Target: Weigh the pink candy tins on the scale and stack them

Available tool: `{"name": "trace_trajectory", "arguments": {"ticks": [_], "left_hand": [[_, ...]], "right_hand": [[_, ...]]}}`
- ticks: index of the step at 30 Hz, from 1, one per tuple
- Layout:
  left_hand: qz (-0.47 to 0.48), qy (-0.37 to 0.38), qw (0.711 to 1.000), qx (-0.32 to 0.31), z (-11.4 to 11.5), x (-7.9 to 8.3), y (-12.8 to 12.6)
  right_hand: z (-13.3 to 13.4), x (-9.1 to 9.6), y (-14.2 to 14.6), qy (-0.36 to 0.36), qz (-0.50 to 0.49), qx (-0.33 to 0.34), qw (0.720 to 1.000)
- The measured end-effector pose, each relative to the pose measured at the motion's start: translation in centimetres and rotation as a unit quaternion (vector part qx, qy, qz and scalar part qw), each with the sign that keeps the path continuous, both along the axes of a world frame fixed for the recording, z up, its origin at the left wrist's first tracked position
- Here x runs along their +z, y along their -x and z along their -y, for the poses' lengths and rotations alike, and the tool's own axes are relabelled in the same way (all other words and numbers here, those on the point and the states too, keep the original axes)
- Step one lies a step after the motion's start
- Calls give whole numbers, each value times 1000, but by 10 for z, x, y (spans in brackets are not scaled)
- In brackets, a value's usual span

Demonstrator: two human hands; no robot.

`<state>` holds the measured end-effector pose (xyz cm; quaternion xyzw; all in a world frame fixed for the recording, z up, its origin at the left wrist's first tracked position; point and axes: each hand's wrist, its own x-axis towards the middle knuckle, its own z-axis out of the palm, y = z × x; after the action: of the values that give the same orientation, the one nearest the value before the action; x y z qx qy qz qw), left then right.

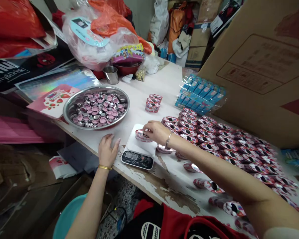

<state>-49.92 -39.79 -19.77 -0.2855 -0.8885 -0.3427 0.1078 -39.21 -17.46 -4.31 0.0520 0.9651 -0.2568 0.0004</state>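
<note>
On a white digital kitchen scale point(137, 156) stands a small oval red-and-white printed container point(142, 136). My right hand point(153, 131), with a bracelet at its wrist, is at the top of that container; its fingers are closed on the rim by the opening. My left hand point(107, 151) lies on the table's front edge, left of the scale, fingers stretched out and holding nothing. Left of the scale is a steel bowl point(64, 111) full of small pink-and-silver caps point(99, 109). Rows of similar oval containers with dark holes on top point(206, 137) fill the right side.
Behind the scale stand a few more oval containers point(153, 103). Blue boxed packs in clear plastic point(201, 91) lie at the back right, before a large cardboard box point(264, 63). A steel cup point(111, 75) and plastic bags point(89, 43) are at the back left.
</note>
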Motion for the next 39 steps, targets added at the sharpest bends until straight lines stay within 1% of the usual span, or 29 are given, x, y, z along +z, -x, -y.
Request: {"name": "trace_trajectory", "arguments": {"ticks": [1,2,3,4,5,6,7,8,9,10,11,12,13,15,20,23,27,29,31,32,33,34,35,36,37,39], "left_hand": [[-1,-1,1000,0,0,0,0],[-1,-2,1000,0,0,0,-1],[0,-3,1000,1,-1,0,-1],[1,-4,1000,2,-1,0,-1],[1,-4,1000,3,-1,0,-2],[2,-5,1000,4,-1,0,-2],[3,-5,1000,5,-1,0,-3],[3,-5,1000,4,-2,0,-3],[3,-6,1000,3,-2,0,-3],[3,-7,1000,2,-2,0,-3],[2,-9,1000,1,-1,-1,-3],[2,-10,1000,1,-1,-1,-2],[1,-12,1000,0,-1,-1,-2],[2,-12,1000,0,-1,-2,-2],[-3,-6,1000,-4,-1,-3,0],[-6,1,1000,-3,-1,-3,0],[-10,1,1000,-1,-1,-2,0],[-13,1,1000,-2,-2,-2,1],[-15,0,1000,-4,-2,-3,1],[-15,-1,1000,-4,-1,-3,2],[-14,-1,1000,-3,-1,-3,1],[-13,-3,1000,-3,0,-2,1],[-11,-8,1000,-5,0,0,0],[-8,-16,1000,-10,1,4,-2],[-7,-26,999,-19,0,8,-4],[-10,-44,997,-55,-6,21,-9]], "right_hand": [[-2,2,-2,26,-15,-12,999],[-4,4,-5,67,-28,-30,997],[-8,6,-8,126,-33,-54,990],[-12,8,-13,201,-30,-83,976],[-17,9,-18,287,-23,-116,951],[-22,9,-24,375,-15,-149,915],[-27,8,-31,455,-10,-180,872],[-32,7,-38,519,-12,-208,829],[-37,5,-44,565,-15,-231,792],[-41,3,-51,595,-16,-250,764],[-44,1,-57,612,-8,-262,746],[-46,-1,-62,621,4,-269,736],[-47,-3,-66,625,17,-272,732],[-47,-5,-72,625,33,-267,733],[-42,-12,-76,607,32,-226,761],[-34,-16,-71,577,26,-207,789],[-19,-17,-57,527,17,-182,830],[-13,-17,-48,485,4,-172,857],[-11,-16,-40,425,-23,-167,890],[-10,-16,-37,400,-35,-164,901],[-10,-16,-35,390,-42,-162,906],[-10,-15,-34,399,-42,-162,902],[-10,-15,-35,429,-35,-165,888],[-9,-15,-37,473,-24,-172,864],[-7,-15,-41,527,-12,-182,830],[1,-17,-52,633,16,-204,747]]}}
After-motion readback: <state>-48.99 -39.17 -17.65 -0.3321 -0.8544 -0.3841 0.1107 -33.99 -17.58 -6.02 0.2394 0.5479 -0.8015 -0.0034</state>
